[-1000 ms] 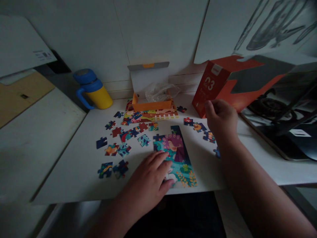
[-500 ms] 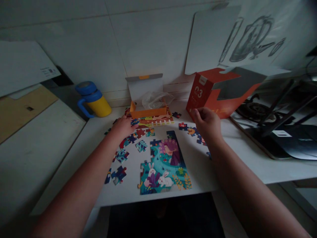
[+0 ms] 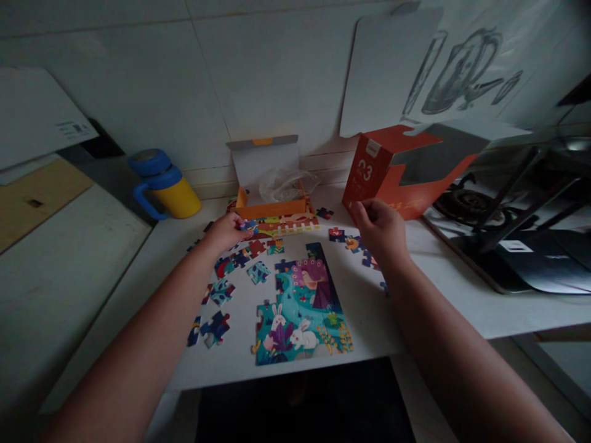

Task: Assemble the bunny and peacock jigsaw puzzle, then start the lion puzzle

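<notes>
A partly joined jigsaw [image 3: 302, 307] with rabbits and a purple figure lies near the front edge of a white table [image 3: 415, 307]. Several loose pieces [image 3: 221, 289] are scattered to its left and behind it. My left hand [image 3: 226, 232] reaches far forward, its fingers pinched on a loose puzzle piece [image 3: 249, 226] beside the orange tray. My right hand [image 3: 381, 231] hovers curled over loose pieces [image 3: 353, 243] in front of the red box; whether it holds anything is hidden.
A small orange tray box [image 3: 272, 206] with an open lid and a plastic bag stands at the back. A red carton [image 3: 406, 166] lies at the right. A yellow and blue mug [image 3: 166, 184] stands back left. A gas stove [image 3: 498, 221] is at right.
My left hand left the joined puzzle and stretched forward to the pieces near the orange tray, pinching one. The right hand barely shifted. The view tilted up.
</notes>
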A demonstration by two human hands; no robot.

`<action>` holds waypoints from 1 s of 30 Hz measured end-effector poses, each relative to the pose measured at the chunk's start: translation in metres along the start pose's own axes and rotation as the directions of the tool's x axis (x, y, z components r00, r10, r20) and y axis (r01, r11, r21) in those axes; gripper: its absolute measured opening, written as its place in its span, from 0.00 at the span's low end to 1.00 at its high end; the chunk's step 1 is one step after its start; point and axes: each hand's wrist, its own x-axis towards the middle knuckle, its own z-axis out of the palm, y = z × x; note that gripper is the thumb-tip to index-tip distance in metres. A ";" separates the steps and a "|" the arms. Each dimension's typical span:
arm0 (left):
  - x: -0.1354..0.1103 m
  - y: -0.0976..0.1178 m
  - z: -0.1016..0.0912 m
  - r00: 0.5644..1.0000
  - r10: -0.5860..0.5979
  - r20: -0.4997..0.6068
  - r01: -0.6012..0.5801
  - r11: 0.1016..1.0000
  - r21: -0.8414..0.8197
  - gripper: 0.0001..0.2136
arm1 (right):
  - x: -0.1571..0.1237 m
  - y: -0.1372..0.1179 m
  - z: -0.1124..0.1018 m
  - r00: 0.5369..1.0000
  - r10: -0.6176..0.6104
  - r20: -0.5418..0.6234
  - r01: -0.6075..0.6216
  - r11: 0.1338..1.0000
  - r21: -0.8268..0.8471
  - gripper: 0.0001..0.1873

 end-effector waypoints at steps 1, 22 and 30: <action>-0.006 0.005 0.002 1.000 0.013 0.012 -0.012 0.999 -0.035 0.21 | 0.000 -0.001 0.000 1.000 -0.003 0.001 0.003 1.000 0.002 0.20; -0.114 0.074 0.069 0.952 0.292 0.092 -0.145 0.693 -0.707 0.13 | -0.037 -0.025 0.036 0.714 -0.303 0.631 0.204 0.952 0.226 0.18; -0.115 0.065 0.059 0.920 0.388 0.056 -0.377 0.915 -0.146 0.02 | -0.038 -0.009 0.048 0.824 -0.168 0.542 0.077 0.979 0.187 0.17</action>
